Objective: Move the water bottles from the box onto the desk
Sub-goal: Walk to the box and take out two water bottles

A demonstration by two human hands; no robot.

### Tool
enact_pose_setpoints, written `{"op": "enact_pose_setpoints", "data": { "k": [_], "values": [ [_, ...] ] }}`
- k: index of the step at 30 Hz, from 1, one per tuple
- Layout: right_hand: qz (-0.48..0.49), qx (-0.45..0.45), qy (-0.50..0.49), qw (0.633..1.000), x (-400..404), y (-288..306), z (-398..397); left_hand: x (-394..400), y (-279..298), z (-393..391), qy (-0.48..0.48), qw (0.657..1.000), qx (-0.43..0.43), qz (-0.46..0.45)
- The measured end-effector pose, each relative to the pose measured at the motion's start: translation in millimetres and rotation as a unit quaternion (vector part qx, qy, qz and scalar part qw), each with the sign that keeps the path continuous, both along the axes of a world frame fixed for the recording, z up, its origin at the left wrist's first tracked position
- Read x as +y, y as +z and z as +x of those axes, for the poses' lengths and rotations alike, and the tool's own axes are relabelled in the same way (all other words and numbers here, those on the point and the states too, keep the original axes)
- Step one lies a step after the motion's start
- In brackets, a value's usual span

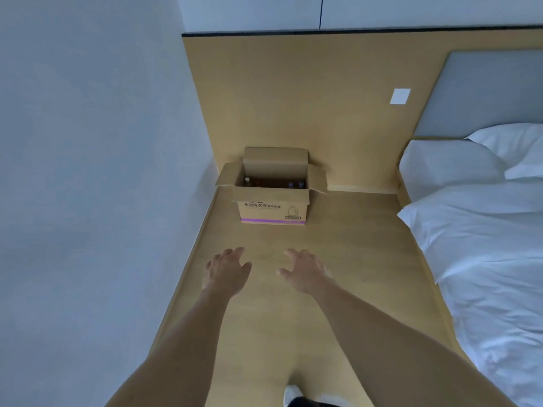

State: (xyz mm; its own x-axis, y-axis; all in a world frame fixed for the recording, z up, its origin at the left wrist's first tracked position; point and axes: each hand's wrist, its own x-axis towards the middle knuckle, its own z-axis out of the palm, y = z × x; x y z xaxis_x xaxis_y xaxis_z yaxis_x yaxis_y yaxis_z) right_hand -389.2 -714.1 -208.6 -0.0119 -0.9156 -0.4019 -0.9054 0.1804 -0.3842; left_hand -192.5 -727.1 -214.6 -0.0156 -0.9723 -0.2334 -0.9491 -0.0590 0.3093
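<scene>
We logged: open cardboard box [273, 207] on floor, bottles [295, 185] inside; our left hand [226, 270] and right hand [305, 270] outstretched, relaxed, holding nothing.

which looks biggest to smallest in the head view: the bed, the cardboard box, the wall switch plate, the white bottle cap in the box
1. bed, cut off by the frame edge
2. cardboard box
3. wall switch plate
4. white bottle cap

This is size as it appears in the picture only; the bed lies nearer the camera than the rest.
</scene>
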Motion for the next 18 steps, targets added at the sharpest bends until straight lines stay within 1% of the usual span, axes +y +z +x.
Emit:
{"op": "enact_pose_setpoints", "data": {
  "k": [7,13,18],
  "values": [
    [0.013,-0.004,0.002,1.000,-116.7,-8.9,-0.5,-104.4,2.5,-3.5,0.010,1.000,0.012,0.009],
    [0.025,0.014,-0.025,0.999,-209.2,-28.2,-4.4,-213.2,-12.9,-9.6,-0.035,0.999,0.015,0.011],
    [0.012,0.034,-0.068,0.997,-299.3,-26.4,-6.8,-316.1,-27.4,-12.0,-0.080,0.996,0.036,0.030]
  ]
}}
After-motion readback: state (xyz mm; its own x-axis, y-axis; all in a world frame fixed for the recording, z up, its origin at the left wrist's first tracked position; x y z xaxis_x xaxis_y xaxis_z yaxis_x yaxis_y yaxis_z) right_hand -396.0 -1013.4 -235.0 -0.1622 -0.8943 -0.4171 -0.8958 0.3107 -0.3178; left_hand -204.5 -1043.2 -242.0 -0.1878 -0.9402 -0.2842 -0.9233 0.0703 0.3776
